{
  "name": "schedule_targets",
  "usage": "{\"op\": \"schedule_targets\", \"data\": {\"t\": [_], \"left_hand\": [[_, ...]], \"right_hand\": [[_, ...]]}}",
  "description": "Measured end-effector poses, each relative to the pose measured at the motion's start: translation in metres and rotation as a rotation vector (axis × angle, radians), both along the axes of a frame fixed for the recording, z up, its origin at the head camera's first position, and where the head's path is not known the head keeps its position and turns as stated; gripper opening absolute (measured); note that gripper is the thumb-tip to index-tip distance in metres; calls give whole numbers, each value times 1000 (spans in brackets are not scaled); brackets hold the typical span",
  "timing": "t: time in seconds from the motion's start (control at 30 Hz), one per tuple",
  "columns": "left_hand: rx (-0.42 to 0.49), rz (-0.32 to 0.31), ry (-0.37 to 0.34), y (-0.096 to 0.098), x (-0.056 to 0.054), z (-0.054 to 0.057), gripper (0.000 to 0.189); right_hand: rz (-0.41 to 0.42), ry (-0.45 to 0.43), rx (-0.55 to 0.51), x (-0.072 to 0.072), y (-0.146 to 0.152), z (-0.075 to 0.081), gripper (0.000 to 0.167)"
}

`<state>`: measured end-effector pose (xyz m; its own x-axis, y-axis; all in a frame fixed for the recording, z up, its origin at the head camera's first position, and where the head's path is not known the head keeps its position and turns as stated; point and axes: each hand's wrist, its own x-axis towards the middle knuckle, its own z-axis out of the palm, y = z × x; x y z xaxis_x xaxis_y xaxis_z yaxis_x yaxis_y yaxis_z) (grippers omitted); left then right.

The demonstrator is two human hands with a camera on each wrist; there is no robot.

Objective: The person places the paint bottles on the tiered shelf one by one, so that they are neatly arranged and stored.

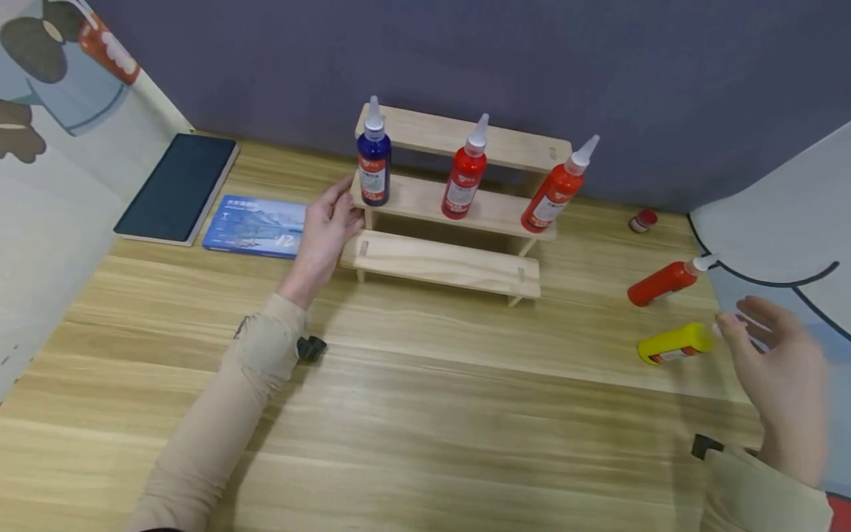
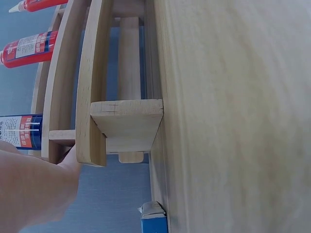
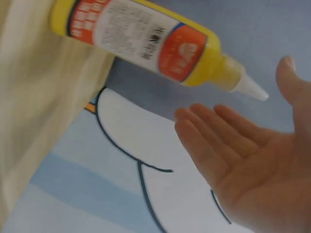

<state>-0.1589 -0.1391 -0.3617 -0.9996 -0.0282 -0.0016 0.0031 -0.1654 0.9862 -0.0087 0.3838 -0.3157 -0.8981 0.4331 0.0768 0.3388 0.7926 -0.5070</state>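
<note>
A three-tier wooden display stand (image 1: 442, 258) stands on the table. My left hand (image 1: 326, 225) grips the left end of its middle tier; in the left wrist view some fingers are hidden behind the wood. On that tier stand a blue bottle (image 1: 374, 166), a red bottle (image 1: 464, 177) at the middle and another red bottle (image 1: 555, 196) at the right end, all with pointed nozzles. At the right, my right hand (image 1: 784, 369) is spread beside the nozzle of a yellow bottle (image 1: 671, 345). The right wrist view shows the nozzle (image 3: 252, 88) between thumb and fingers, apart from both.
Another red bottle (image 1: 665, 283) stands behind the yellow one. Farther back sits a small red jar (image 1: 643, 220). Left of the stand lie a blue box (image 1: 255, 225) and a dark notebook (image 1: 176, 188). A grey-blue panel (image 1: 465, 59) rises behind the table.
</note>
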Motion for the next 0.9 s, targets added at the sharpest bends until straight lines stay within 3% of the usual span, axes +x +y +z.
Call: {"op": "schedule_targets", "data": {"t": [0.13,0.37,0.63,0.9], "left_hand": [[2,-3,-3,0,1,0,49],[4,-10,-7,-1,0,1,49],[16,-18,-8,-2,1,1,50],[27,-19,0,-1,1,1,50]], "right_hand": [[94,-36,21,4,7,-9,63],[144,-106,8,5,16,-19,63],[208,-72,-41,9,23,-33,54],[240,-55,-85,10,21,-38,45]]}}
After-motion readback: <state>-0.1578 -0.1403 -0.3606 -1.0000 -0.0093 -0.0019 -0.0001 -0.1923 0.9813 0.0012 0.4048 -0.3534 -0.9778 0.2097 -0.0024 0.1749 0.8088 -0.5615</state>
